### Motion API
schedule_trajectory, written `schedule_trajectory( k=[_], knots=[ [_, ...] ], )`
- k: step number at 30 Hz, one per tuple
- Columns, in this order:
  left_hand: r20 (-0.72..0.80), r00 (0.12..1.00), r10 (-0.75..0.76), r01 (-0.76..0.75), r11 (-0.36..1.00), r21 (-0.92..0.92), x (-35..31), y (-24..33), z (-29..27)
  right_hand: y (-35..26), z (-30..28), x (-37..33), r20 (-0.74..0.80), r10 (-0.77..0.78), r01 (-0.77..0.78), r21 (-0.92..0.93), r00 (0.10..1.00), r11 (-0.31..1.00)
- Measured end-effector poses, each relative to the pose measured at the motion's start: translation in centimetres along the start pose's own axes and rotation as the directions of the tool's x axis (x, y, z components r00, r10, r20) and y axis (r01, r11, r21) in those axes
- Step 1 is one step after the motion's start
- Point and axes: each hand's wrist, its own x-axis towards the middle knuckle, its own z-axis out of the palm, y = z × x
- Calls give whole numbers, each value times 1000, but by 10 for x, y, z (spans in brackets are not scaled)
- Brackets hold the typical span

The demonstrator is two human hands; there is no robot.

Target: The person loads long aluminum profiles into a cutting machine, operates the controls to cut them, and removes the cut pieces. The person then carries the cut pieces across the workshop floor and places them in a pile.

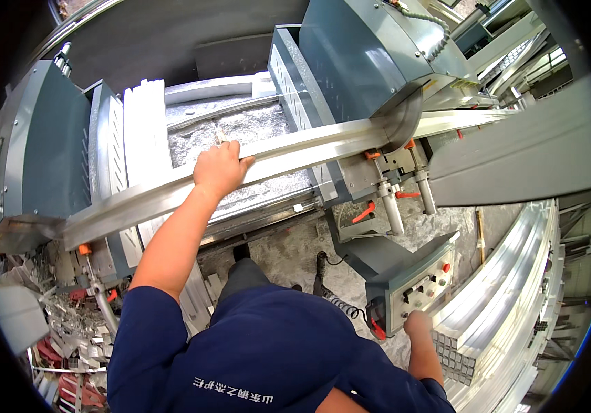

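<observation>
gripping a silver bar [309, 149] in left hand [221, 169] with curled fingers, with right hand [418, 322] beside a control panel [423, 288], of unclear opening and hold

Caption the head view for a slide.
Left-hand grip on a long metal profile lying across the blue-grey machine, right-hand grip near the control panel.

the left fingers [233, 147] hide part of the long silver metal bar [309, 146]; to their right, a curved grey metal guard [407, 124] covers more. beyond it, the dark teal machine housing [350, 55] leaves the top edge. whether the right fingers [414, 319] touch the dark teal control box [380, 292] cannot be told.
</observation>
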Motion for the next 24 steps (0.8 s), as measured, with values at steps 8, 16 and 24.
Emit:
schedule_trajectory(
  k=[8,16,24],
  knots=[
    [-126,990,64,-72,995,-67,0,-8,13,-113,-154,-20,-81,-370,358,503,926,787],
    [-28,999,21,-23,998,-51,2,-6,4,-179,-204,24,-149,-699,697,359,699,621],
    [-134,991,5,-7,1000,-17,1,-2,6,-199,-209,73,-247,-780,787,427,575,445]
  ],
)
